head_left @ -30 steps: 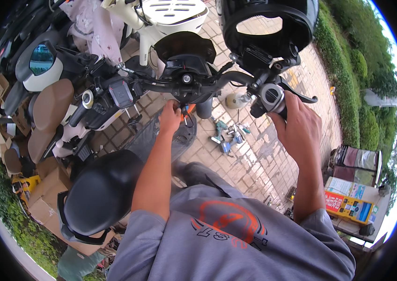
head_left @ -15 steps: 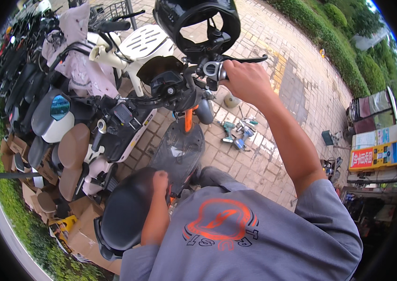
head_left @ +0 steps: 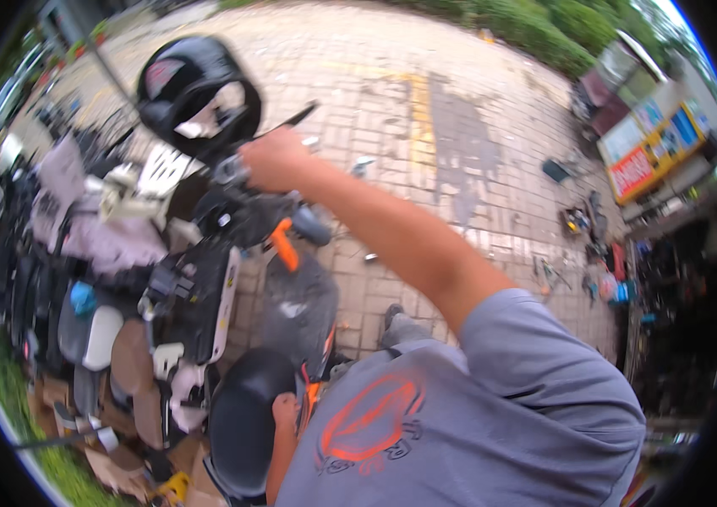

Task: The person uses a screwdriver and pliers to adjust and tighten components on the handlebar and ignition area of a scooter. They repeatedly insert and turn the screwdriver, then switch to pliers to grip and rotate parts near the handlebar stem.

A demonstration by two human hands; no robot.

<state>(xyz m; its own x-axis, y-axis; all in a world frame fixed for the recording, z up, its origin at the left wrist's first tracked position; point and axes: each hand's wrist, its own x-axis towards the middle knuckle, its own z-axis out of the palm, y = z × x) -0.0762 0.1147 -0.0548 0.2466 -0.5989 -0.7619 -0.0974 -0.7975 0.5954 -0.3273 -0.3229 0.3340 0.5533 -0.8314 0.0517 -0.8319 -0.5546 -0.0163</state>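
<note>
My right hand [head_left: 276, 160] is wrapped round the right handlebar grip of an electric scooter, below the brake lever [head_left: 299, 113]. A black open-faced helmet [head_left: 158, 100] sits over the handlebar, just beyond that hand. My left hand [head_left: 287, 409] is closed against the right edge of the black scooter seat [head_left: 244, 414]; what its fingers hold, if anything, is hidden. Between seat and handlebar lie the dark footboard [head_left: 295, 304] and an orange steering column [head_left: 284, 243]. Motion blurs the picture.
Parked scooters crowd the left, with a pale pink cover [head_left: 113, 241] and a brown seat [head_left: 132, 355] among them. Cardboard boxes [head_left: 113, 473] lie at lower left. On the right stand a yellow and red sign [head_left: 650, 160] and scattered tools [head_left: 578, 221]. A hedge [head_left: 536, 34] edges the brick paving.
The scooter's front and my right hand have shifted left in view, and the helmet with them. My left hand stays at the seat's edge. The tools on the paving are now mostly hidden.
</note>
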